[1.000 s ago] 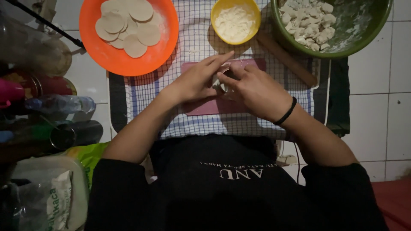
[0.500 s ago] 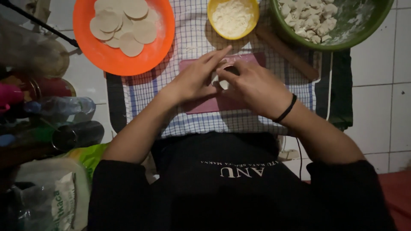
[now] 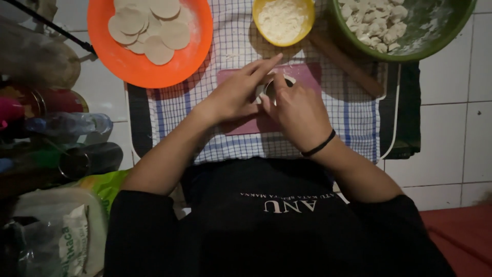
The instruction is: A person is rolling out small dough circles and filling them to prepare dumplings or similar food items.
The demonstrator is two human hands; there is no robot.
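My right hand (image 3: 300, 110), with a black band on the wrist, is closed over a small round cutter (image 3: 272, 88) that stands on a piece of white dough (image 3: 288, 79). The dough lies on a pink board (image 3: 307, 74). Fingers stretched out, my left hand (image 3: 236, 95) rests on the board and touches the cutter's left side. Most of the cutter is hidden by my hands.
An orange plate (image 3: 118, 64) with several flat dough rounds (image 3: 148, 25) is at the far left. A yellow bowl (image 3: 309, 28) of flour, a rolling pin (image 3: 348, 64) and a green bowl (image 3: 435, 36) of dough pieces lie beyond the board. Bottles (image 3: 66, 123) stand at left on white tiles.
Both hands have drawn closer together over the pink board. My right hand has closed down over the round cutter, and my left fingers have stretched out beside it.
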